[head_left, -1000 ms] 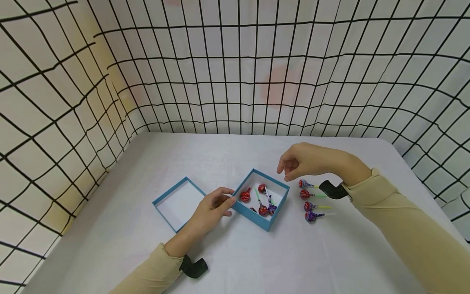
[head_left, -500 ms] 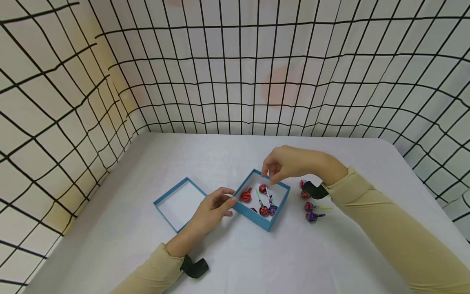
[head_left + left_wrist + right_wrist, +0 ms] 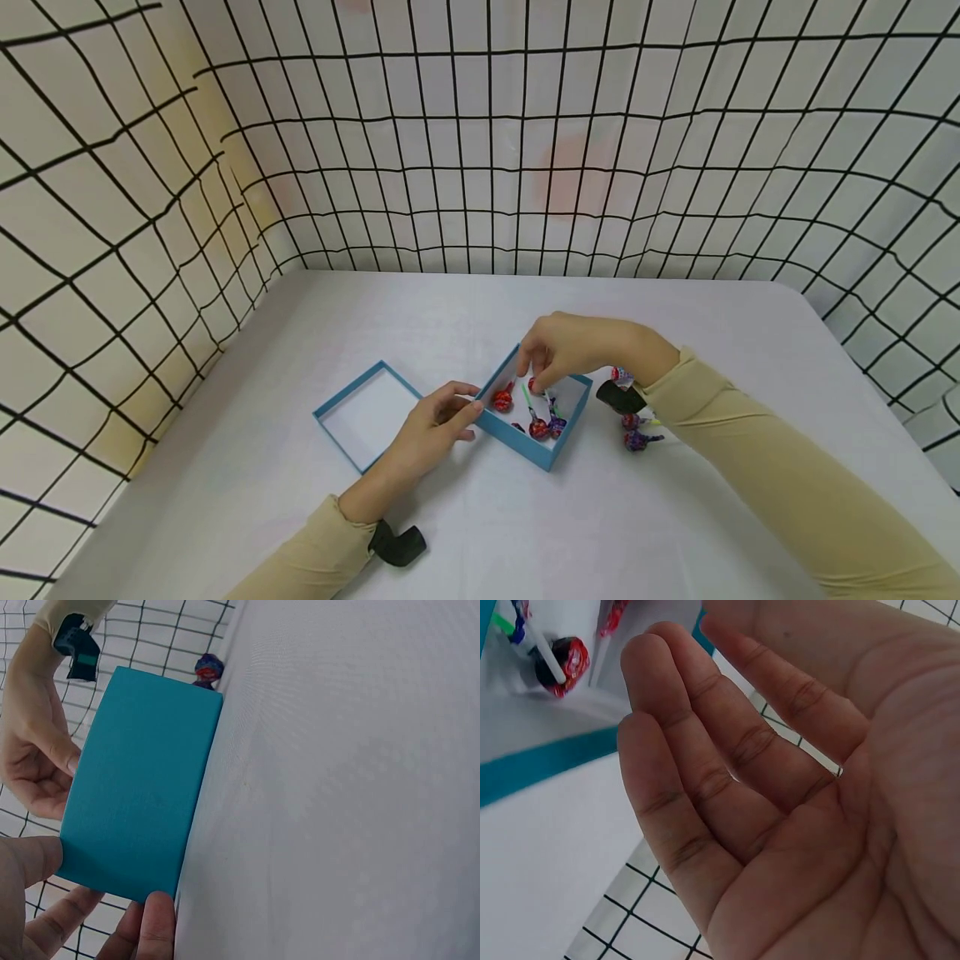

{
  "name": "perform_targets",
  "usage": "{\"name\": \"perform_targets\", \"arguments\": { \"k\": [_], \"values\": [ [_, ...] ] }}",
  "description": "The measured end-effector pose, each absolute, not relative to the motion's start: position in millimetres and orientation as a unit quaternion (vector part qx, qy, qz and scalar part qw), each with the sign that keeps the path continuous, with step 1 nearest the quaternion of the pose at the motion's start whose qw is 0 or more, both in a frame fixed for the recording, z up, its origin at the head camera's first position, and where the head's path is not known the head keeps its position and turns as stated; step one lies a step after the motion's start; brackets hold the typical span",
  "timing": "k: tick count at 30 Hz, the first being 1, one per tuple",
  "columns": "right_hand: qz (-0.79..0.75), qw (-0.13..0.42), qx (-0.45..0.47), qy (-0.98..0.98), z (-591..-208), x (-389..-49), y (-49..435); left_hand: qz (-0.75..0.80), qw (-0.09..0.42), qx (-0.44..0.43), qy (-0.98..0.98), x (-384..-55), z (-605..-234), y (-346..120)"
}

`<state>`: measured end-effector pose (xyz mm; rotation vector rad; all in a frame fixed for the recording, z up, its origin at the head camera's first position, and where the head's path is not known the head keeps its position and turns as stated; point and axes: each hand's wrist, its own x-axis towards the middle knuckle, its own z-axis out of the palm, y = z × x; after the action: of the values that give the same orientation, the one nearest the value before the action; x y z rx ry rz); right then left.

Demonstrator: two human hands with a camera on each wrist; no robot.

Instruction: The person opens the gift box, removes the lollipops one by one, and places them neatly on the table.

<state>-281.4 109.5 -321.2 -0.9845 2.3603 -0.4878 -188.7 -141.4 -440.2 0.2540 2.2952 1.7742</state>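
A blue open box [image 3: 513,442] with a white inside holds several wrapped lollipops [image 3: 538,429], red and purple. My left hand [image 3: 431,429] grips the box by its left corner. In the left wrist view, its thumb and fingertips press the edges of the box's blue side [image 3: 142,780]. My right hand [image 3: 573,346] reaches over the far rim, thumb and fingers pointing down at a red lollipop near the back wall and partly covering it. From the right wrist, that hand [image 3: 780,780] shows loosely bent fingers and a bare palm, with a dark red lollipop [image 3: 568,667] beyond the fingertips.
The blue-edged lid [image 3: 367,417] lies inside up on the white table [image 3: 480,533], left of the box. Right of the box, a column of lollipops [image 3: 636,441] lies partly hidden under the right wrist. Black grid netting [image 3: 487,167] stands behind and at both sides.
My right hand has moved left and down, from above the lollipops on the table to inside the box's far rim. The left hand and box have stayed in place.
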Motion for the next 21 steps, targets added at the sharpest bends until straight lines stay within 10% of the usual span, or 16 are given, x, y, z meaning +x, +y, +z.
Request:
{"name": "perform_targets", "arguments": {
  "k": [21],
  "values": [
    [-0.176, 0.293, -0.351, 0.872, -339.1, -275.9, 93.6, 0.604, 0.11, 0.079, 0.786, -188.1, -439.1, -139.3]
  ]
}}
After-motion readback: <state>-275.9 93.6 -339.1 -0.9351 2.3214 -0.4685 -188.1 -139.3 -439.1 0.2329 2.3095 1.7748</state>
